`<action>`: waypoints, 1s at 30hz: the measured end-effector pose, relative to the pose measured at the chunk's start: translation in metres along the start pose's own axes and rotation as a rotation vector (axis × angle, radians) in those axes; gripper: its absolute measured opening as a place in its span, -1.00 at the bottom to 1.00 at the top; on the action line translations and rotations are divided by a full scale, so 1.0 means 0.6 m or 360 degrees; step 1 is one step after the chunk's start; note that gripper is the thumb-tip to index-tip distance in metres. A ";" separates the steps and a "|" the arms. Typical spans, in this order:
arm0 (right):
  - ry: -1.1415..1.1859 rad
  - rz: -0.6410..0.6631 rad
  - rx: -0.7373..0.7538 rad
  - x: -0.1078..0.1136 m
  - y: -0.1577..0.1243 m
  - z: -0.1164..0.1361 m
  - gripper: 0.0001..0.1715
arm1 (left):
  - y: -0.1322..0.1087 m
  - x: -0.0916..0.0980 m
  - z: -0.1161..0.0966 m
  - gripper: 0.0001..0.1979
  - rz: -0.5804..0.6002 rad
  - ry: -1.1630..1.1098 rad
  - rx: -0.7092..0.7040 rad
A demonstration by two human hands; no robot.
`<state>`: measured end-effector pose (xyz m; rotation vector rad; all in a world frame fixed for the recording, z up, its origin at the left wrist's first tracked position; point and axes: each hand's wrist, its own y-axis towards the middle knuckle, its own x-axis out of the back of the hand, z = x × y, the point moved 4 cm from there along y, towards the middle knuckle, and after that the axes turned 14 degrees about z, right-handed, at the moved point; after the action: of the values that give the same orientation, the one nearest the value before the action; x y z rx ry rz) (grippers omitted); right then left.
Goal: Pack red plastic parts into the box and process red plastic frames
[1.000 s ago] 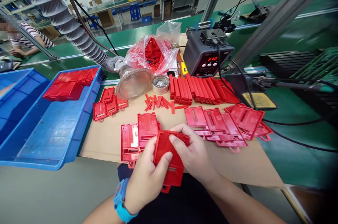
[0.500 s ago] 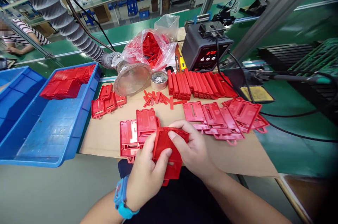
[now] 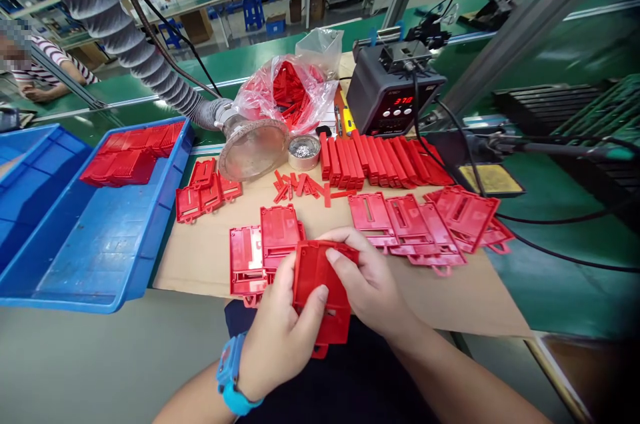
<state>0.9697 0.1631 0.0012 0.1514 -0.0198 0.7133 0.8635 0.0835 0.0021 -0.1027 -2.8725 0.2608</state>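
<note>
Both my hands hold a red plastic housing in front of me, my left hand gripping its lower left side and my right hand its upper right edge. My fingers hide part of it. A blue wristwatch sits on my left wrist. Just beyond my left hand lie two similar red housings. More red housings overlap to the right, beyond my right hand. Farther back is a row of red plastic strips, with small red pieces beside it.
A cardboard sheet covers the bench. A blue tray holding red parts stands left. Behind are a red-filled plastic bag, a soldering station, and a fume hood. A co-worker sits far left.
The red housing has turned slightly between my hands. The head view has shifted a little; the parts on the cardboard have not visibly moved.
</note>
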 end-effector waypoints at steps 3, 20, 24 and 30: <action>0.0049 -0.0044 -0.0082 -0.001 0.002 -0.006 -0.87 | 0.005 -0.002 0.004 -0.58 0.0014 -0.0167 -0.0002; 0.0019 0.0103 -0.0210 0.000 -0.003 -0.006 -0.73 | 0.014 -0.010 0.006 -0.49 0.0085 -0.0711 0.0238; 0.0238 0.0137 -0.0390 -0.001 -0.020 -0.013 -0.48 | 0.005 -0.005 -0.009 -0.58 -0.0012 -0.0436 0.0041; -0.0127 -0.0323 -0.0445 0.086 0.002 -0.042 -0.50 | 0.017 0.078 -0.001 -0.48 0.0020 -0.0125 -0.0008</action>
<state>1.0072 0.2014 -0.0202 -0.0853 -0.1776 0.4955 0.8192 0.0981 0.0123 -0.1137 -2.9515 0.2660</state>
